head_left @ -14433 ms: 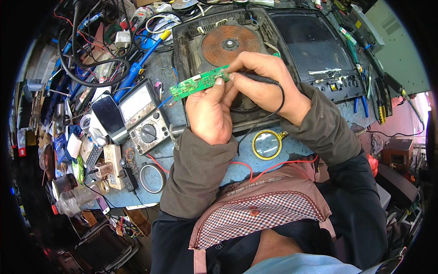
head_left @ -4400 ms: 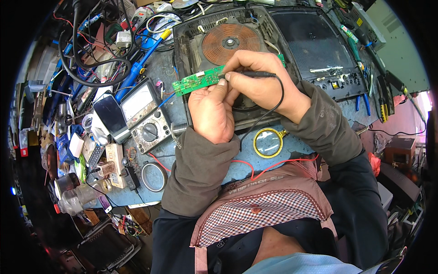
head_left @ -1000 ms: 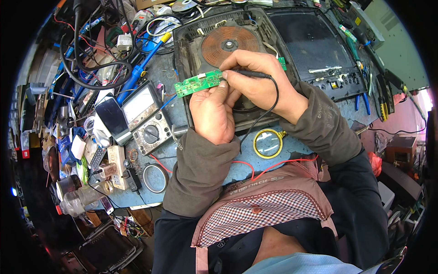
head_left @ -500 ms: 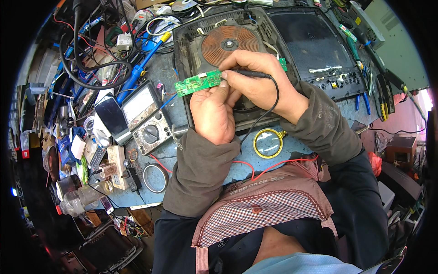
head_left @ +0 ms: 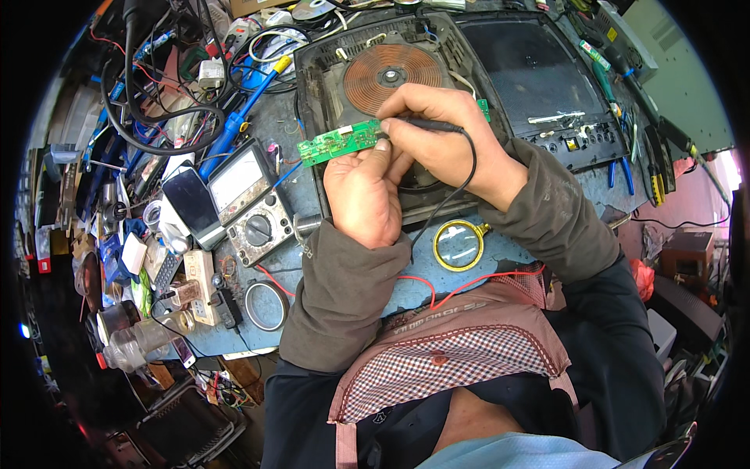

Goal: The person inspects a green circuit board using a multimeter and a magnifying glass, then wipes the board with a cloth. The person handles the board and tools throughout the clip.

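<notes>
My left hand [head_left: 362, 195] is closed on a long green circuit board [head_left: 336, 144], holding it from below with the thumb on its near edge. My right hand [head_left: 469, 148] grips a black test probe [head_left: 431, 125] like a pen; its fingertips meet the board, and its tip is hidden by the fingers. A black lead runs from the probe down toward me. Beneath both hands lies an opened induction cooker base [head_left: 314, 102] with a round copper coil [head_left: 367, 82]. An analogue multimeter [head_left: 269, 215] rests left of my left wrist.
A brass-rimmed magnifying glass [head_left: 458, 245] and a red wire [head_left: 488, 277] lie near my apron. Right of the cooker base is a black glass-topped panel [head_left: 531, 70]. At left are a phone [head_left: 191, 199], a blue-handled tool [head_left: 230, 133], a metal ring [head_left: 266, 305] and tangled cables.
Almost nothing differs. The circuit board and the hands on it have shifted very slightly; both grips are the same.
</notes>
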Demonstrator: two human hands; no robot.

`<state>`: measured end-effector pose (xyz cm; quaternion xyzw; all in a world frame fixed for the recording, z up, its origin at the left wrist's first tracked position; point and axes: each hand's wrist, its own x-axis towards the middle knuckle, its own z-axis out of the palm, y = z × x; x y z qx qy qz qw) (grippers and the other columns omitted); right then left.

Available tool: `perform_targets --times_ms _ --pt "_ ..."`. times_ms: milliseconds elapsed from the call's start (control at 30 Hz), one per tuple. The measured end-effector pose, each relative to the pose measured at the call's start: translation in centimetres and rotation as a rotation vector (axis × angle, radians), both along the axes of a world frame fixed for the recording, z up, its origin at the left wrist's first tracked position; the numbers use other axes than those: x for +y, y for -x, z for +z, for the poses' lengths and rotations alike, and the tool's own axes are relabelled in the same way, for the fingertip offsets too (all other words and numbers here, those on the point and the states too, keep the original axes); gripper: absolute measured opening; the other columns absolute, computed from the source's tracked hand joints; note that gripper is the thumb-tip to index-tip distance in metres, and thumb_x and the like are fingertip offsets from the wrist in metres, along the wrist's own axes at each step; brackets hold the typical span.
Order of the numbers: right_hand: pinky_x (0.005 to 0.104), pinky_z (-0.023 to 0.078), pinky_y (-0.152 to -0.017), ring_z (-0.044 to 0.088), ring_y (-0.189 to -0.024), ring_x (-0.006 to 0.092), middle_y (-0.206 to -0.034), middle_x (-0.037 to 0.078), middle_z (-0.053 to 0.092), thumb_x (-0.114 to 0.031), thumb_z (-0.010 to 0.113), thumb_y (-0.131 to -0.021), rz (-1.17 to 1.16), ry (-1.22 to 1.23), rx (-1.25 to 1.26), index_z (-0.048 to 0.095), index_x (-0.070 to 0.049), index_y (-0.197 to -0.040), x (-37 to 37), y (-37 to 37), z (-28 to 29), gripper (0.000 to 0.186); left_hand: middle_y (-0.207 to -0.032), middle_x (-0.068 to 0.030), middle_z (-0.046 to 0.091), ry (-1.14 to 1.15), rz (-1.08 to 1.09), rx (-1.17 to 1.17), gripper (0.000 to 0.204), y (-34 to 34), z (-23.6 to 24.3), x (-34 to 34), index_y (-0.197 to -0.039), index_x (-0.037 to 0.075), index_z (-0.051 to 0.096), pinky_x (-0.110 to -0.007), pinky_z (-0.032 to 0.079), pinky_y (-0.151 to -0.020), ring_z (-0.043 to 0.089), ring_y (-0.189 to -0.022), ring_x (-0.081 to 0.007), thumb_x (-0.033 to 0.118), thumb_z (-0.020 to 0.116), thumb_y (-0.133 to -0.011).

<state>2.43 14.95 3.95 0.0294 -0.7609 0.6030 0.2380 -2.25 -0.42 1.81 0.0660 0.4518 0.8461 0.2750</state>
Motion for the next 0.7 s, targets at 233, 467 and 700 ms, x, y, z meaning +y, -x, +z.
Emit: perform_targets --times_ms 233,467,700 --pt "0.0327 0.057 -0.075 0.072 -0.083 0.0161 -0.089 0.013 0.076 -0.014 0.071 -0.094 -0.001 0.004 -0.003 0.073 0.003 -0.105 0.02 -0.08 0.14 0.02 -0.129 -0.0195 0.073 0.006 0.009 -0.022 0.023 -0.07 0.35 -0.03 -0.131 -0.01 0.064 -0.041 0.065 -0.104 0.075 -0.116 -0.0289 -0.003 0.057 -0.11" --pt "0.034 0.057 -0.074 0.074 -0.082 0.0198 -0.089 0.015 0.076 -0.014 0.071 -0.092 -0.025 -0.011 0.003 0.074 0.002 -0.103 0.06 0.06 -0.01 0.02 -0.13 -0.0192 0.072 0.016 0.018 -0.018 0.024 -0.1 0.36 0.06 -0.131 -0.01 0.064 -0.041 0.064 -0.104 0.075 -0.117 -0.0288 -0.002 0.057 -0.11" --pt "0.0339 0.057 -0.074 0.074 -0.082 0.0195 -0.088 0.015 0.076 -0.013 0.071 -0.092 -0.028 -0.01 0.007 0.074 0.002 -0.104 -0.03 0.01 0.09 0.02 -0.13 -0.0196 0.072 0.012 0.012 -0.034 0.024 -0.03 0.34 -0.02 -0.131 -0.011 0.064 -0.041 0.065 -0.103 0.075 -0.116 -0.0291 -0.003 0.057 -0.11"
